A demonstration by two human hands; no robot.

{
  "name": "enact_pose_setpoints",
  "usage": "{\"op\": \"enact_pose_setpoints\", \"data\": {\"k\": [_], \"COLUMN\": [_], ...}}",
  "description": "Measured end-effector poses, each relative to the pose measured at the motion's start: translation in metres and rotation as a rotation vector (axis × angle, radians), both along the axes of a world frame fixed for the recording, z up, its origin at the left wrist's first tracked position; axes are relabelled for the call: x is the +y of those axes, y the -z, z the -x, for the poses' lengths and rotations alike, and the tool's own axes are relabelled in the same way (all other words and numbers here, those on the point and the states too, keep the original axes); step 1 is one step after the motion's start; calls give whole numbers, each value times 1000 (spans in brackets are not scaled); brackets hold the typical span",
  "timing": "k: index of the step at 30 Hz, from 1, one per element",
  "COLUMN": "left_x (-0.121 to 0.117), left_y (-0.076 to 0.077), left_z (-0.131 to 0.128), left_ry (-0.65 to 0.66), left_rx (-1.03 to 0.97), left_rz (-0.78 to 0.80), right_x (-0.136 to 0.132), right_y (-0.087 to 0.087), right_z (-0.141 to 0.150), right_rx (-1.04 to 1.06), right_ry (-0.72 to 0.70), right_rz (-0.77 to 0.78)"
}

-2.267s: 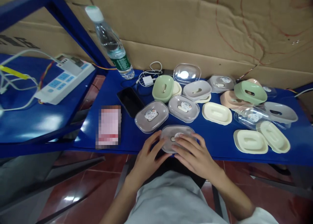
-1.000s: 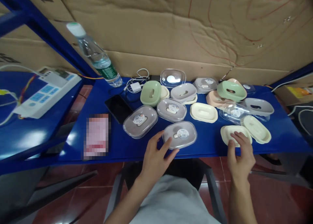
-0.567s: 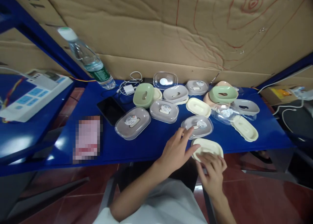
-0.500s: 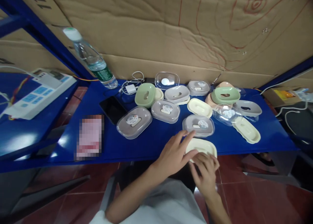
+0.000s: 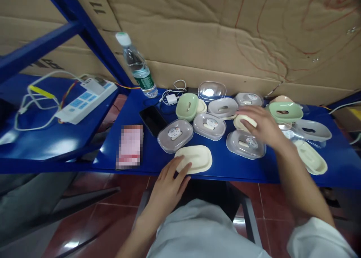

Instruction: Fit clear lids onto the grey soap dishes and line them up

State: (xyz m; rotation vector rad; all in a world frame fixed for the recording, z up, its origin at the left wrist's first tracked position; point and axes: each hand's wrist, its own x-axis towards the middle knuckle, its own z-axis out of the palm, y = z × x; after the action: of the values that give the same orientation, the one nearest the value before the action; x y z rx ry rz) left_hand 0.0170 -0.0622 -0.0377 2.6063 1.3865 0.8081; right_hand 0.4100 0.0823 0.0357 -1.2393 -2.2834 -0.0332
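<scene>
The clearest writing is "110", printed sideways in dark figures on the cardboard (image 5: 183, 36) behind the counter (image 5: 152, 162); lower down at the left, more black lettering is partly hidden by the blue frame (image 5: 53, 43). The water bottle (image 5: 139, 68) wears a green label (image 5: 144, 81) (its print is too small to read). Round white stickers on the clear lids of the three nearer grey dishes, at left (image 5: 169, 143), middle (image 5: 200, 129) and right (image 5: 239, 151), bear small print, likewise unreadable. The pink item (image 5: 129, 147) beside the black phone (image 5: 153, 119) is pixelated.

The left hand (image 5: 166, 184) is loosely open, fingers spread, fingertips resting on the left end of the cream oval tray (image 5: 199, 158), which lies flat near the counter's front edge. The right hand (image 5: 265, 126) reaches over a second cream tray (image 5: 244, 120), behind the right-hand grey dish; the thumb lies across it, but I cannot tell whether the fingers grip it.
</scene>
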Motion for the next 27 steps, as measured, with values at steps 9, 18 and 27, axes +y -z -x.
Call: {"op": "enact_pose_setpoints", "data": {"k": [9, 18, 27], "left_x": [1, 7, -1], "left_y": [5, 4, 9], "left_z": [1, -7, -2], "left_ry": [-22, 94, 4], "left_rx": [-108, -148, -142], "left_rz": [86, 63, 113], "right_x": [62, 74, -61], "right_y": [-6, 14, -19], "right_z": [-34, -35, 24], "right_rx": [-99, -153, 97], "right_ry": [-8, -34, 16], "right_rz": [15, 24, -246]}}
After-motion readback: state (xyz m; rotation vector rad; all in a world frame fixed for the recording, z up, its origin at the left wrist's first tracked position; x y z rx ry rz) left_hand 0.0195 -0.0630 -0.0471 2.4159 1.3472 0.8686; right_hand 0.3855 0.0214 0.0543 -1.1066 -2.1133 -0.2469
